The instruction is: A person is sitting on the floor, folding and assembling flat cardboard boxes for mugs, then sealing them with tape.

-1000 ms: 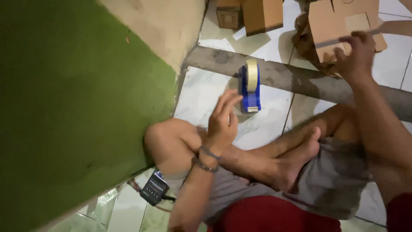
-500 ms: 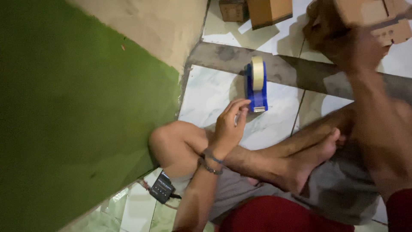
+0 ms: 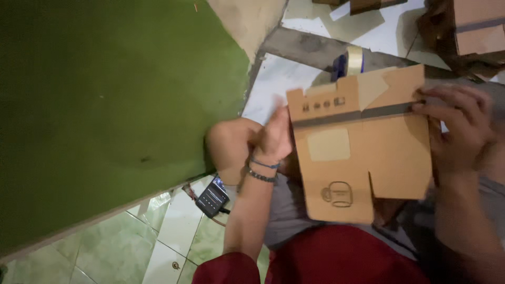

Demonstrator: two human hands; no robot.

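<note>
- Head view: since half a second ago you've brought a flat carton [image 3: 363, 142] down before your lap; it now hides most of the tape gun [image 3: 347, 62].
- Right hand [image 3: 460, 129] clamped on its right edge; left hand [image 3: 273, 138] at its left edge, grip unclear.
- Carton: brown, dark stripe, pale rectangular label, mug outline near the bottom.
- More cartons [image 3: 468, 29] top right.

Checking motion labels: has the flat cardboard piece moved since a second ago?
Yes. The flat cardboard piece came down from beyond the grey floor strip to over the lap, held between left hand and right hand.
</note>
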